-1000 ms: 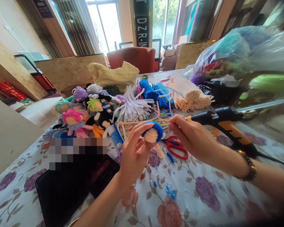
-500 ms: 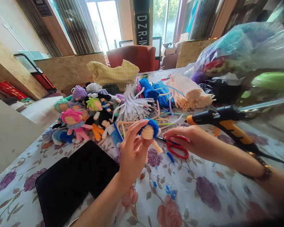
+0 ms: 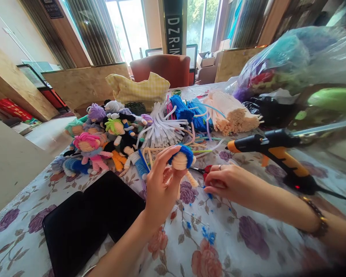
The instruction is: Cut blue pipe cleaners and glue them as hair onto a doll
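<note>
My left hand (image 3: 164, 184) is closed around a small doll (image 3: 180, 161) made of pipe cleaners, with a ribbed cream face and blue hair. One cream limb of it sticks out at lower right. My right hand (image 3: 229, 182) lies low over the table, its fingers curled. Beneath those fingers is a pair of red-handled scissors (image 3: 207, 169), mostly covered, with the dark blades pointing toward the doll. A short blue pipe cleaner piece (image 3: 210, 196) shows at my right fingertips, partly hidden; whether they grip it or the scissors is unclear.
Finished dolls (image 3: 88, 142) are piled at left, beside white pipe cleaners (image 3: 164, 125), blue bundles (image 3: 200, 115) and cream bundles (image 3: 233, 115). A hot glue gun (image 3: 276, 148) with its red light on stands at right. A black folding case (image 3: 83, 219) lies front left; blue scraps (image 3: 209, 234) dot the cloth.
My right hand has moved down and toward me, over the scissors handles, and its fingers have curled to the blue piece. My left hand and the doll have hardly moved. The glue gun's light now shows.
</note>
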Tool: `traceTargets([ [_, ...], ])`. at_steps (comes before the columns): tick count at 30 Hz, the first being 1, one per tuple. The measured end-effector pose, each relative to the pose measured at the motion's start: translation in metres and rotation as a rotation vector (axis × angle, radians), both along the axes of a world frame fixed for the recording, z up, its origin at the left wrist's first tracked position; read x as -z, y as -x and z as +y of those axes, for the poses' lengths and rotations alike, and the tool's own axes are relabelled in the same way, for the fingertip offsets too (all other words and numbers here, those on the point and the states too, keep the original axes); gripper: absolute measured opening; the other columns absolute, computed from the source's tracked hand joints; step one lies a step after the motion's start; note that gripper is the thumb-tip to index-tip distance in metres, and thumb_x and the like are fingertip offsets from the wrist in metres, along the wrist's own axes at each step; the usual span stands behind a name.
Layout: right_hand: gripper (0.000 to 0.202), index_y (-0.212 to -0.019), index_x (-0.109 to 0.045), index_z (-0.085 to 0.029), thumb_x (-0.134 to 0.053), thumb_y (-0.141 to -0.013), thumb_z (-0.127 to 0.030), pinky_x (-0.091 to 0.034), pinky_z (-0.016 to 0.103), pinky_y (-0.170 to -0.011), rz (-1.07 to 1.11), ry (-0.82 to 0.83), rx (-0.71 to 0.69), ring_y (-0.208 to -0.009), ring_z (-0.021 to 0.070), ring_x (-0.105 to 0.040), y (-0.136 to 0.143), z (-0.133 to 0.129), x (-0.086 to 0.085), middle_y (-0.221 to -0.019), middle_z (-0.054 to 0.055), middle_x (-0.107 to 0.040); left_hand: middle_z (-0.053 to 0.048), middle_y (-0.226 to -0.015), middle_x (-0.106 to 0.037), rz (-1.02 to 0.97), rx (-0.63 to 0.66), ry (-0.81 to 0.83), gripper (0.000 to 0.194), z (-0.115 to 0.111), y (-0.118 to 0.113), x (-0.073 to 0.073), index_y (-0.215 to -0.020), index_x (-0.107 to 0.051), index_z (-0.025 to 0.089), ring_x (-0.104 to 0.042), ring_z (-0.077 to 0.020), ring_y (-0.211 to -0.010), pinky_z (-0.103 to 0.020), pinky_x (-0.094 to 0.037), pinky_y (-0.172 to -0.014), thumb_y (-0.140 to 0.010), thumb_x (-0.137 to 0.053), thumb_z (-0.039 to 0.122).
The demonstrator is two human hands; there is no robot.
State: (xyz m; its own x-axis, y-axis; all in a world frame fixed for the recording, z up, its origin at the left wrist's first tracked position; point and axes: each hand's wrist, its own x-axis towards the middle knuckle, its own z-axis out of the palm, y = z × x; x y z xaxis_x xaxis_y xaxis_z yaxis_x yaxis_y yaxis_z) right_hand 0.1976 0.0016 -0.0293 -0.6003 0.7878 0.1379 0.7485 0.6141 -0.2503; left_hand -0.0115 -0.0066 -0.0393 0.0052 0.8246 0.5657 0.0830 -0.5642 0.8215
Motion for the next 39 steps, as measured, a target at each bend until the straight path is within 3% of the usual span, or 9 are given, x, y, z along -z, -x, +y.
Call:
traceTargets([
  [4,0.01,-0.073,-0.068,-0.018,-0.067,-0.082,-0.02,-0.042,0.03,-0.059,-0.137,-0.04,0.068,-0.068,0.0231,-0.069,0.01,-0.01,0.003,-0.072,0.005,-0.073,-0.005,-0.127,-0.059,-0.014,0.01,0.01,0.041,0.0,0.0,0.0,-0.121,-0.06,0.035,-0.063,-0.0205,-0.107,-0.028,-0.057,-0.077,-0.084,-0.066,0.019],
  [8,0.018,-0.07,-0.064,-0.018,-0.059,-0.087,-0.018,-0.04,0.029,-0.056,-0.135,-0.017,0.083,-0.062,0.0206,-0.066,0.012,-0.011,-0.006,-0.066,0.004,-0.07,-0.004,-0.127,-0.059,-0.01,0.004,0.007,0.042,-0.001,0.0,0.0,-0.12,-0.06,0.035,-0.063,-0.0207,-0.108,-0.027,-0.058,-0.076,-0.083,-0.067,0.019],
  [11,0.02,-0.076,-0.058,-0.019,-0.05,-0.093,-0.024,-0.038,0.027,-0.05,0.018,0.018,0.164,-0.053,0.0171,-0.06,0.009,-0.007,-0.02,-0.061,0.002,-0.065,-0.005,-0.127,-0.059,0.0,-0.015,-0.004,0.04,-0.001,0.0,0.0,-0.12,-0.06,0.034,-0.063,-0.0206,-0.107,-0.027,-0.058,-0.076,-0.083,-0.067,0.02],
  [14,0.017,-0.08,-0.051,-0.021,-0.046,-0.094,-0.028,-0.04,0.025,-0.048,0.342,0.04,0.225,-0.048,0.0132,-0.053,0.007,-0.004,-0.035,-0.058,-0.002,-0.059,-0.005,-0.126,-0.059,0.001,-0.032,-0.018,0.04,0.0,0.0,0.0,-0.12,-0.061,0.033,-0.063,-0.0213,-0.107,-0.029,-0.058,-0.077,-0.083,-0.067,0.02],
  [18,0.013,-0.084,-0.051,-0.023,-0.047,-0.093,-0.032,-0.044,0.023,-0.046,0.711,0.238,0.144,-0.048,0.0115,-0.053,0.01,0.0,-0.05,-0.059,-0.004,-0.058,-0.005,-0.125,-0.058,-0.011,-0.055,-0.016,0.04,0.001,0.0,-0.001,-0.118,-0.062,0.034,-0.062,-0.0213,-0.108,-0.03,-0.058,-0.077,-0.081,-0.069,0.02],
  [23,0.012,-0.096,-0.058,-0.022,-0.054,-0.087,-0.029,-0.059,0.03,-0.065,0.899,0.406,0.025,-0.07,0.0158,-0.069,0.019,0.008,-0.059,-0.079,0.002,-0.069,-0.005,-0.125,-0.058,-0.019,-0.109,-0.04,0.039,0.001,0.0,0.001,-0.118,-0.062,0.033,-0.064,-0.0201,-0.103,-0.029,-0.058,-0.076,-0.082,-0.069,0.022],
  [28,0.023,-0.101,-0.058,-0.021,-0.06,-0.08,-0.027,-0.062,0.034,-0.077,0.95,0.509,-0.003,-0.081,0.0184,-0.074,0.027,0.013,-0.066,-0.087,0.003,-0.072,-0.006,-0.125,-0.059,-0.028,-0.155,-0.058,0.039,0.001,0.0,0.002,-0.119,-0.06,0.033,-0.06,-0.0227,-0.111,-0.032,-0.058,-0.08,-0.082,-0.068,0.022],
  [34,0.018,-0.088,-0.06,-0.021,-0.071,-0.075,-0.027,-0.062,0.032,-0.071,0.934,0.354,0.064,-0.076,0.0198,-0.075,0.034,0.016,-0.07,-0.075,0.0,-0.073,-0.006,-0.122,-0.059,-0.038,-0.175,-0.033,0.038,-0.003,-0.002,0.002,-0.119,-0.06,0.032,-0.06,-0.0215,-0.112,-0.031,-0.058,-0.082,-0.083,-0.067,0.018],
  [39,0.006,-0.082,-0.068,-0.022,-0.071,-0.078,-0.025,-0.059,0.033,-0.066,0.73,-0.083,0.173,-0.068,0.0207,-0.075,0.04,0.012,-0.064,-0.073,0.0,-0.076,-0.005,-0.124,-0.058,-0.032,-0.179,-0.044,0.04,-0.003,-0.001,0.003,-0.12,-0.06,0.032,-0.061,-0.0222,-0.112,-0.033,-0.057,-0.085,-0.083,-0.067,0.018],
])
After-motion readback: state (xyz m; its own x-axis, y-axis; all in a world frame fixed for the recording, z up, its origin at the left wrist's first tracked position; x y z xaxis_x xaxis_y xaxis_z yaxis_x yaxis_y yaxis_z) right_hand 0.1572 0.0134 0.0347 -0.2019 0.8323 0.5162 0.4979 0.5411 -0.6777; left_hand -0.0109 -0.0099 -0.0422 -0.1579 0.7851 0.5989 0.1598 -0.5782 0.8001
